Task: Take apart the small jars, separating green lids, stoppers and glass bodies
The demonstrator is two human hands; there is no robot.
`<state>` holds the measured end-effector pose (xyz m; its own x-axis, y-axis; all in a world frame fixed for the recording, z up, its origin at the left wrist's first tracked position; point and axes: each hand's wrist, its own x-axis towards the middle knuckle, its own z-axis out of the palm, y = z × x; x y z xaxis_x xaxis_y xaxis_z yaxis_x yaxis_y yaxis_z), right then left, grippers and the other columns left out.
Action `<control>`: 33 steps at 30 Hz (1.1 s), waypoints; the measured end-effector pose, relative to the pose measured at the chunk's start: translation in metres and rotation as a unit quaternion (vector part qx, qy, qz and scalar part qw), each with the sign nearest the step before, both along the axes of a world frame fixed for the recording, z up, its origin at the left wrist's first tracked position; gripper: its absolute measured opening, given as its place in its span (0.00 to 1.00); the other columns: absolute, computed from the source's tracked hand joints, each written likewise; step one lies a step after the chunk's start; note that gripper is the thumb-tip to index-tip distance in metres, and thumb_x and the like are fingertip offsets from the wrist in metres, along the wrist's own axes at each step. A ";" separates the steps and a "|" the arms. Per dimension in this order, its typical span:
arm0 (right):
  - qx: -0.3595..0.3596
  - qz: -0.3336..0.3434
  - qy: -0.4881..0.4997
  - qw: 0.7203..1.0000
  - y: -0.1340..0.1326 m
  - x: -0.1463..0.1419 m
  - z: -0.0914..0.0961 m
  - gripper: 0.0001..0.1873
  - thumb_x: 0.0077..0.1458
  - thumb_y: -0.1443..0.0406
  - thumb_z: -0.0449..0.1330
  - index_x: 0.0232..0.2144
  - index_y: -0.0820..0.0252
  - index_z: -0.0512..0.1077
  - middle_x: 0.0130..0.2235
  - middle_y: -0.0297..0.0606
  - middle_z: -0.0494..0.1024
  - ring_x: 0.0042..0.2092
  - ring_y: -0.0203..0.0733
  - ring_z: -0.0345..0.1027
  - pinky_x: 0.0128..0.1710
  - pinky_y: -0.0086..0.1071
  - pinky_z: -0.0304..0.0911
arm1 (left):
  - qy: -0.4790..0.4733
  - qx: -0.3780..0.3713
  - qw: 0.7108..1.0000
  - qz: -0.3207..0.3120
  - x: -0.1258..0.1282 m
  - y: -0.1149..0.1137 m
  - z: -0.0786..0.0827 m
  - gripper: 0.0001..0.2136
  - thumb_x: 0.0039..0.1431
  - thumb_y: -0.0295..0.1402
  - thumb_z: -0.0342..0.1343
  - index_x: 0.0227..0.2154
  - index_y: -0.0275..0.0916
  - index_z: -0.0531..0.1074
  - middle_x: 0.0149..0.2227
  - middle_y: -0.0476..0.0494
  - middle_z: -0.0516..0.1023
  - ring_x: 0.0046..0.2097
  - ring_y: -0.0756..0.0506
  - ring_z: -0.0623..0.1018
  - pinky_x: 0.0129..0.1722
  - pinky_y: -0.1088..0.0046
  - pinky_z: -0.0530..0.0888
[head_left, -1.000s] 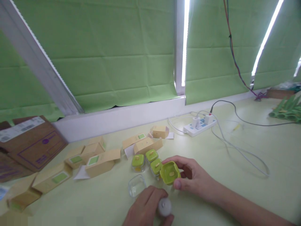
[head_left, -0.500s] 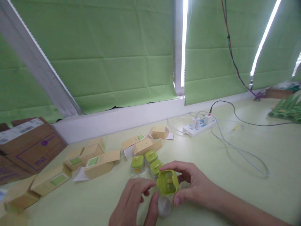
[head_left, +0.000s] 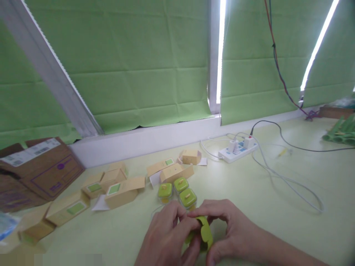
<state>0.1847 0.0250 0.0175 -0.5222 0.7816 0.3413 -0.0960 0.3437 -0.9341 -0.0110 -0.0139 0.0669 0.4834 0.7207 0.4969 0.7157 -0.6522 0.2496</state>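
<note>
Green lid (head_left: 206,232), tilted, held in left hand (head_left: 169,232) and right hand (head_left: 235,226)

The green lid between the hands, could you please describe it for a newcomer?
On the pale table, find three green-topped containers. Nearer the camera, the green lid is between the left hand and right hand. Unlike its neighbours, it is tilted and covers no container.

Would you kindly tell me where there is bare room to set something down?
Bare tabletop lies between the right hand and the looped white cable. Another free patch lies left of the left hand, in front of the tan cartons. It is crowded beyond the hands, where green-lidded containers stand by more cartons, and around the power strip.
</note>
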 end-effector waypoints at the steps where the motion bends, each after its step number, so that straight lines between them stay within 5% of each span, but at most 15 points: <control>1: 0.005 0.001 -0.001 1.000 0.000 0.000 0.000 0.38 0.31 0.54 0.80 0.49 0.49 0.80 0.39 0.36 0.82 0.38 0.44 0.73 0.40 0.32 0.68 | 0.005 0.000 1.000 -0.003 0.000 0.001 0.001 0.10 0.54 0.19 0.57 0.32 0.42 0.75 0.34 0.46 0.74 0.35 0.45 0.76 0.36 0.69 0.73; 9: 0.033 -0.006 -0.021 0.999 0.001 0.003 0.002 0.40 0.30 0.56 0.80 0.51 0.47 0.79 0.36 0.34 0.81 0.36 0.43 0.74 0.40 0.32 0.67 | 0.041 0.025 0.999 -0.024 -0.003 0.002 0.002 0.10 0.51 0.20 0.57 0.32 0.43 0.75 0.33 0.47 0.78 0.35 0.43 0.77 0.33 0.68 0.73; 18: 0.052 -0.017 -0.027 0.998 0.003 0.006 0.009 0.33 0.35 0.57 0.79 0.47 0.55 0.82 0.35 0.36 0.83 0.36 0.44 0.75 0.40 0.31 0.68 | 0.001 0.040 0.999 -0.023 -0.007 -0.001 0.007 0.10 0.54 0.19 0.54 0.31 0.42 0.73 0.31 0.49 0.76 0.32 0.47 0.77 0.32 0.72 0.74; 24: 0.045 -0.006 -0.028 0.999 0.005 0.008 0.007 0.33 0.35 0.58 0.79 0.47 0.55 0.81 0.38 0.36 0.84 0.39 0.47 0.77 0.42 0.32 0.69 | 0.023 0.039 0.998 -0.036 -0.015 0.000 0.004 0.11 0.56 0.23 0.59 0.39 0.44 0.75 0.32 0.49 0.76 0.32 0.47 0.78 0.31 0.73 0.76; 33: 0.078 0.001 -0.054 0.996 -0.002 0.003 0.007 0.34 0.36 0.58 0.79 0.49 0.49 0.80 0.35 0.32 0.84 0.36 0.43 0.77 0.39 0.28 0.69 | 0.063 0.039 0.997 -0.015 -0.005 -0.001 -0.005 0.10 0.51 0.19 0.56 0.31 0.42 0.74 0.31 0.47 0.77 0.32 0.43 0.77 0.28 0.68 0.72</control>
<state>0.1873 0.0234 0.0244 -0.5634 0.7229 0.4001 0.0009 0.4848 -0.8746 -0.0162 -0.0154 0.0621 0.5656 0.6673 0.4846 0.7187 -0.6870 0.1071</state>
